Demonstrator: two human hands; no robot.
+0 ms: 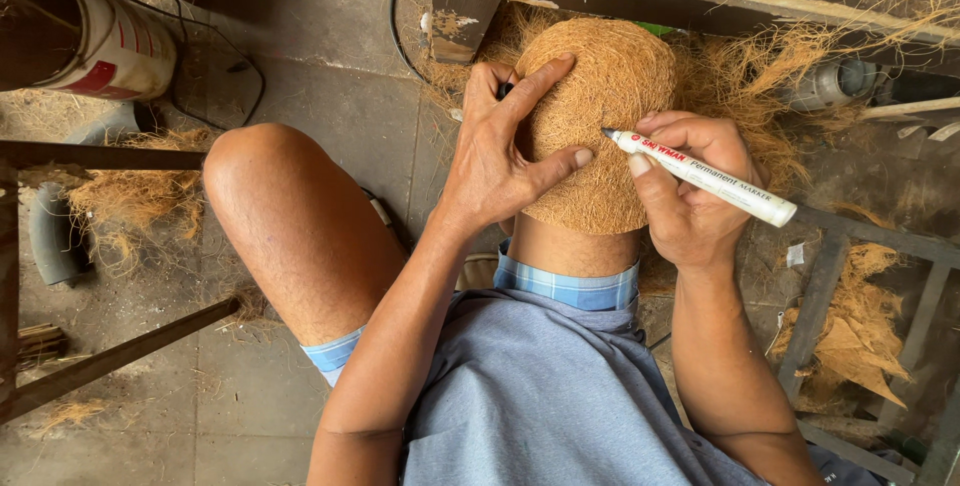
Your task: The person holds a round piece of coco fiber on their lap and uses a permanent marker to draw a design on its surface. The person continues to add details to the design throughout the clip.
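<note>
A rounded coconut-fibre shell (600,116) rests on the person's right knee, dome up, its surface matted, coarse and tan. The left hand (500,146) spreads wide over its left flank, fingers and thumb pressing it steady, with something small and dark tucked under the fingers. The right hand (690,191) is closed around a white permanent marker (700,178), uncapped, its tip touching the shell's right side. The shell looks light, fairly stiff but springy and rough, so it should grip well and not slip; holding it by the broad curved sides seems safest, since fibres may shed. Loose husk (760,76) lies strewn on the concrete floor (330,116) beyond
</note>
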